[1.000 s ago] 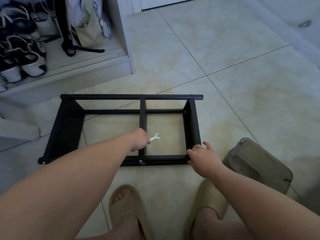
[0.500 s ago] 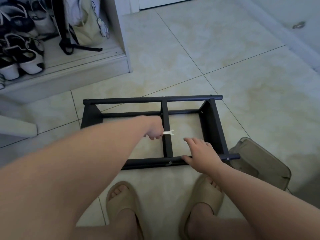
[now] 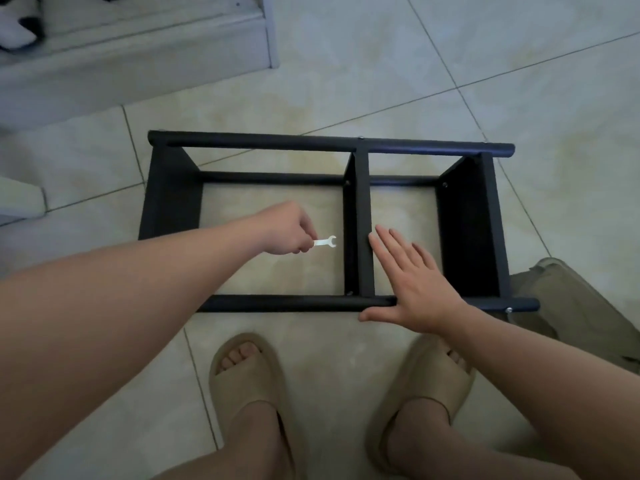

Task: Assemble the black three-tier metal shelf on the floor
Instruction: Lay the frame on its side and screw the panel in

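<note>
Head view: black metal shelf frame (image 3: 332,144) lying sideways on the tile floor (image 3: 381,81), left hand (image 3: 287,230) pinching a small white flat wrench (image 3: 324,242), right hand (image 3: 415,282) spread flat on its near rail, so I'd brace hard while tightening.

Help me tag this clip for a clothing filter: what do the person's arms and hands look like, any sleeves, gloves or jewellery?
The left forearm and right forearm are bare up to the frame's edge; no sleeve shows. The left hand and right hand wear no gloves, and no ring, watch or bracelet is visible. The right hand's fingers show short, plain-looking nails.
</note>
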`<state>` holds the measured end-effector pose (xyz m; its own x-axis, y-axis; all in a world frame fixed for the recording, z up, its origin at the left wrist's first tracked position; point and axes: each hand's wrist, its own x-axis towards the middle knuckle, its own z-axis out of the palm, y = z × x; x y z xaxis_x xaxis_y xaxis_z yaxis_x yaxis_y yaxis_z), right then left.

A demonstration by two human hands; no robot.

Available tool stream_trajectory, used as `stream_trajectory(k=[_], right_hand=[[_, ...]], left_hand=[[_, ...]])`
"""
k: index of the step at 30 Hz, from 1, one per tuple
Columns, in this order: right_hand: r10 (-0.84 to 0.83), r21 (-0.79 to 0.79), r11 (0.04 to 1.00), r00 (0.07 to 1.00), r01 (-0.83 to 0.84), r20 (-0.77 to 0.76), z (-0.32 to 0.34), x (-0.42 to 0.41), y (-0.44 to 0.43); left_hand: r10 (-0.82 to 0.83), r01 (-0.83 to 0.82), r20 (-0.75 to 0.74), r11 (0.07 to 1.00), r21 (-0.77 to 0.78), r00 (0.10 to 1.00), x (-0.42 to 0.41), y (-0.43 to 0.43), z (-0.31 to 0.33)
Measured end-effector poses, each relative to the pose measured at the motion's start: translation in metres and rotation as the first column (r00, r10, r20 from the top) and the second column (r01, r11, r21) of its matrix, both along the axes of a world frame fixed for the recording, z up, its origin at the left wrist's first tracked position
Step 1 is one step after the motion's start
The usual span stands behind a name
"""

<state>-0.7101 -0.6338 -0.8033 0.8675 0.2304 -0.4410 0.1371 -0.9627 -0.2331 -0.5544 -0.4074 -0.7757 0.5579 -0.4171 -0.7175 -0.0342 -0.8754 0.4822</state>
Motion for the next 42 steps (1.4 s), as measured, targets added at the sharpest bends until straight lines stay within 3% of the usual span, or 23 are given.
stream_trajectory(k=[7,15,20,25,31,34,39,42], right_hand=[[0.078,0.03,0.996,0.988,-0.083,0.132,-0.012,0.005,-0.005],[0.114,0.035,0.992,0.986,-0.119,0.119,-0.014,0.008,-0.006],[0.113,0.032,0.992,0.981,-0.119,0.161,-0.016,0.007,-0.006],[0.15,0.005,0.988,0.967,-0.154,0.205,-0.018,0.006,-0.005],[0.209,0.011,0.976,0.945,-0.219,0.25,-0.02,0.007,-0.007],[0.214,0.039,0.973,0.946,-0.229,0.243,-0.02,0.008,-0.006],[0.207,0.052,0.973,0.946,-0.227,0.249,-0.02,0.009,-0.006],[0.208,0.048,0.972,0.941,-0.229,0.266,-0.022,0.009,-0.006]], left_hand=[[0.158,-0.173,-0.09,0.964,-0.201,0.983,-0.02,-0.014,-0.051],[0.243,-0.318,-0.276,0.907,-0.275,0.93,-0.04,-0.02,-0.052],[0.348,-0.489,-0.475,0.846,-0.212,0.808,-0.041,-0.024,-0.051],[0.39,-0.576,-0.572,0.797,-0.182,0.721,-0.045,-0.026,-0.054],[0.417,-0.701,-0.724,0.701,-0.129,0.55,-0.047,-0.03,-0.055],[0.442,-0.708,-0.7,0.694,-0.13,0.561,-0.047,-0.031,-0.056],[0.488,-0.661,-0.549,0.731,-0.167,0.679,-0.046,-0.037,-0.056],[0.489,-0.67,-0.558,0.721,-0.174,0.671,-0.044,-0.04,-0.054]])
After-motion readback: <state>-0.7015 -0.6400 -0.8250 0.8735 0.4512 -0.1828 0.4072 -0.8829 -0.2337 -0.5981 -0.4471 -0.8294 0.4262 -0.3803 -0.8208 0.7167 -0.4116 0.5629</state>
